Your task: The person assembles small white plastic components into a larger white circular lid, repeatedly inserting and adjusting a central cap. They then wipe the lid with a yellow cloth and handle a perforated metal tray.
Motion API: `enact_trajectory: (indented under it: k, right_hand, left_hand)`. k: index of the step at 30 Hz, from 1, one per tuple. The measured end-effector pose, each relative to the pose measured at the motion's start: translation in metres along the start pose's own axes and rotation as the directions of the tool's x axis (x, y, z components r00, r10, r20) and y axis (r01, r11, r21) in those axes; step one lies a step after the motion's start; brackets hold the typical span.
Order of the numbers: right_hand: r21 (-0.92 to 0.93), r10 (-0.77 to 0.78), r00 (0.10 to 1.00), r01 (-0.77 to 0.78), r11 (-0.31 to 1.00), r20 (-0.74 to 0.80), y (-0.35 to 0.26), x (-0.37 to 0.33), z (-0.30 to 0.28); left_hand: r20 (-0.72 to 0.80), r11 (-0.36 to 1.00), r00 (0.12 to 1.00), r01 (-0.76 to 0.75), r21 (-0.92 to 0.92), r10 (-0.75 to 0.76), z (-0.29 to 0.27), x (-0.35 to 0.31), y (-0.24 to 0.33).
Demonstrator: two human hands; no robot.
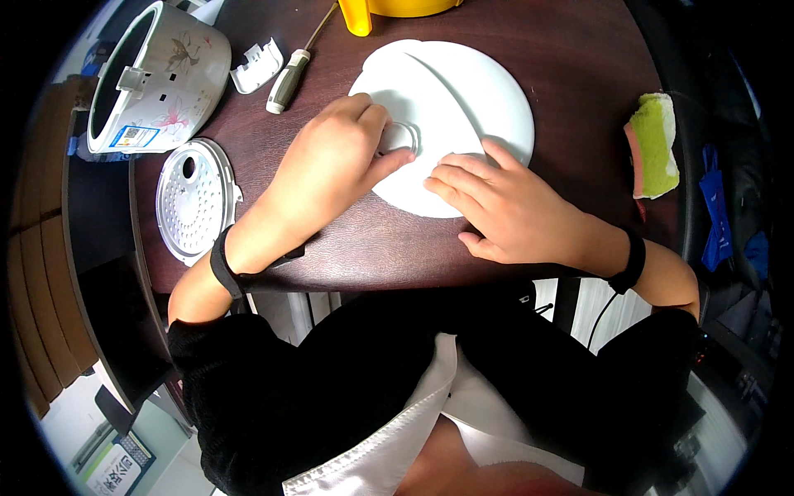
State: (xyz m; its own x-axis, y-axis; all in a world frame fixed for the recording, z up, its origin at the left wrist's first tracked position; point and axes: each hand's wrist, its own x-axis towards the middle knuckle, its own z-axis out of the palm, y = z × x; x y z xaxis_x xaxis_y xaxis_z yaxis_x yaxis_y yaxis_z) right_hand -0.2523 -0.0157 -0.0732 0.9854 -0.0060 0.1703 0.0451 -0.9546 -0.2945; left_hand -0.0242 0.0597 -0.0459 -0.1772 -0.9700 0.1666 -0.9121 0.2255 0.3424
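A smooth white round lid (500, 91) lies on the dark brown table in front of me, with a curved seam across its face. My left hand (335, 153) is over its left half, thumb and fingers closed on the edge of a small clear ring-shaped piece (405, 136). Part of that ring is hidden by my fingers, and I cannot tell whether it is fixed to the lid. My right hand (525, 211) rests on the lid's lower right with its fingers stretched out, holding nothing.
To the left stand a white rice cooker body (198, 62) with a flower print and a perforated round inner lid (197, 207). A white plastic cover (258, 66) and a screwdriver (288, 83) lie beyond. A yellow object (413, 7) sits at the back, a green cloth (655, 149) at right.
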Motion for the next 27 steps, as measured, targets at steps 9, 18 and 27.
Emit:
enact_trajectory:
  k: [9, 18, 27]
  right_hand:
    - [0.025, 0.010, 1.000, -0.010, 1.000, 0.001, -0.002, 0.000, -0.002]
    - [0.016, 0.196, 0.920, -0.202, 0.979, -0.340, 0.019, 0.009, -0.025]
    - [0.157, 0.624, 0.780, -0.622, 0.767, 0.043, 0.039, 0.048, -0.022]
  left_hand:
    - [-0.009, 0.998, 0.999, 0.048, 0.046, -0.048, 0.003, -0.002, 0.006]
    - [0.034, 0.973, 0.983, 0.186, -0.138, -0.183, -0.011, -0.016, -0.007]
    - [0.165, 0.852, 0.897, 0.442, -0.279, -0.411, -0.007, -0.025, -0.016]
